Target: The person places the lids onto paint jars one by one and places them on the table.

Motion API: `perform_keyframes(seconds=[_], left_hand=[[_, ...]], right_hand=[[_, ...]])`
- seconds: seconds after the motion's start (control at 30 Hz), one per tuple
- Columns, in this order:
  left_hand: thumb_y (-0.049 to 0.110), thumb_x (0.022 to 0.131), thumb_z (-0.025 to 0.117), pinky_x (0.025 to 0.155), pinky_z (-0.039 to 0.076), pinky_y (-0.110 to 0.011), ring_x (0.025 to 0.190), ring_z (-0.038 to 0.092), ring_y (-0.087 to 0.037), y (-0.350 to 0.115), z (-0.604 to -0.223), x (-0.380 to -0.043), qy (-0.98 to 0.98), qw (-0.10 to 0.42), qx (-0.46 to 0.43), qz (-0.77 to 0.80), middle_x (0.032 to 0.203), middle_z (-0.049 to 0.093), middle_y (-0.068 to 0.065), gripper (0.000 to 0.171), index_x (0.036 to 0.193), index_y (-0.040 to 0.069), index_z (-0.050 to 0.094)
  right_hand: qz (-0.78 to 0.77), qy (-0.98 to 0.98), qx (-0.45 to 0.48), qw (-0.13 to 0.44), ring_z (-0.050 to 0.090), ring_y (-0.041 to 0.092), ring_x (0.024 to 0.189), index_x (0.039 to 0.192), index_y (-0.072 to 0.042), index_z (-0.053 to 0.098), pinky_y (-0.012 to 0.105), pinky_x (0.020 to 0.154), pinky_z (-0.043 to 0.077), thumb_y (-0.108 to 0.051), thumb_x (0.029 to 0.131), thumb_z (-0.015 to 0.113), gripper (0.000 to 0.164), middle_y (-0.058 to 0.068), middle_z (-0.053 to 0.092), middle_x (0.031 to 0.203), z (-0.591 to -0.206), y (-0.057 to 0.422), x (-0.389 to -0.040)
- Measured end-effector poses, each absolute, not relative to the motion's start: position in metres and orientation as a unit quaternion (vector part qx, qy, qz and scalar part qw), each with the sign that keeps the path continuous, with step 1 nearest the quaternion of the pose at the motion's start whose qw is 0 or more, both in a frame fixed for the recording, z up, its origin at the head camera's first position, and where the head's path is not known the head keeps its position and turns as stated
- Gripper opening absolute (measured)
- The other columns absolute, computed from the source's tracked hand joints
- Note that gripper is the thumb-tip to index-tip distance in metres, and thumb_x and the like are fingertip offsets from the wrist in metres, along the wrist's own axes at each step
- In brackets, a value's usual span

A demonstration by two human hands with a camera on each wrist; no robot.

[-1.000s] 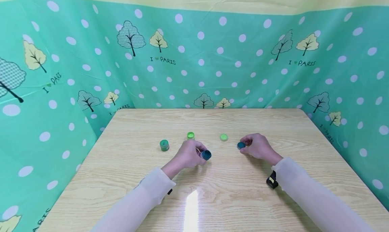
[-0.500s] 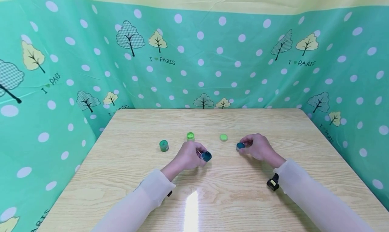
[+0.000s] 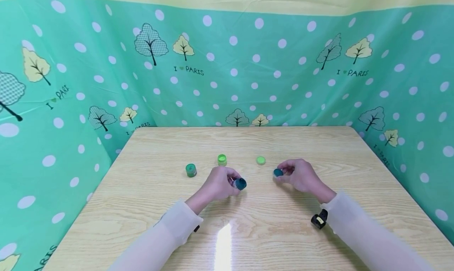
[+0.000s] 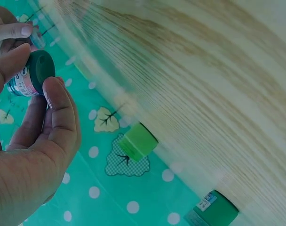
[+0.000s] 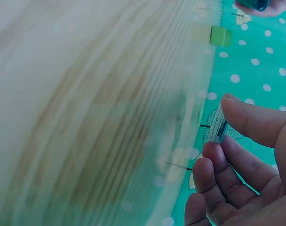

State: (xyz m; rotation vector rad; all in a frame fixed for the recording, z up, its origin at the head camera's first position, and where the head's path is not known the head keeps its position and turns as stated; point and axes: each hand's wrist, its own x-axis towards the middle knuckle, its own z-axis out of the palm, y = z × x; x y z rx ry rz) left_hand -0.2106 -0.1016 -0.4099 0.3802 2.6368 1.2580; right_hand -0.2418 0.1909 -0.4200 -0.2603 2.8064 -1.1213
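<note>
My left hand (image 3: pixel 219 184) grips a small dark teal paint jar (image 3: pixel 240 184), tipped so that its dark round end faces right in the head view. In the left wrist view, the thumb and fingers hold this labelled paint jar (image 4: pixel 25 81) from both sides. To the right, my right hand (image 3: pixel 299 176) pinches a flat teal-topped lid (image 3: pixel 278 172) between thumb and fingertips. Seen edge-on in the right wrist view, the lid (image 5: pixel 218 126) has a pale ridged side. A gap of bare table separates the jar from the lid.
An uncapped light green jar (image 3: pixel 222 160) stands just beyond the left hand. Farther left is a darker green jar (image 3: pixel 191 170). A light green lid (image 3: pixel 261 160) lies on the wooden table (image 3: pixel 283 239). Behind rises a dotted green curtain (image 3: pixel 255 97).
My right hand has shifted a little left and toward me with the lid, whose top now faces the head camera more. The left hand and its jar stay nearly still.
</note>
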Motion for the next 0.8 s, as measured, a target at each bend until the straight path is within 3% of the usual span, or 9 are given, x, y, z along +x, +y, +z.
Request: perform_keyframes(seconds=[0.5,0.8], left_hand=[[0.002,0.076,0.088,0.066,0.054,-0.027,0.074,0.061,-0.013,-0.106,-0.41,-0.207,0.888,0.09,0.133,0.43,0.08,0.067,0.002,0.031,0.104,0.008,0.077],[0.001,0.076,0.088,0.067,0.055,-0.025,0.076,0.061,-0.013,-0.109,-0.411,-0.205,0.885,0.08,0.14,0.436,0.085,0.069,0.003,0.031,0.104,0.006,0.077]], right_hand=[[-0.391,0.914,-0.107,0.035,0.058,0.02,0.088,0.112,-0.006,0.074,0.028,0.07,0.049,-0.016,0.086,0.084,0.029,0.003,0.067,0.096,-0.414,0.184,-0.227],[-0.402,0.907,-0.119,0.027,0.058,0.02,0.09,0.113,-0.008,0.074,0.029,0.068,0.048,-0.02,0.086,0.085,0.031,0.003,0.067,0.097,-0.41,0.179,-0.217]])
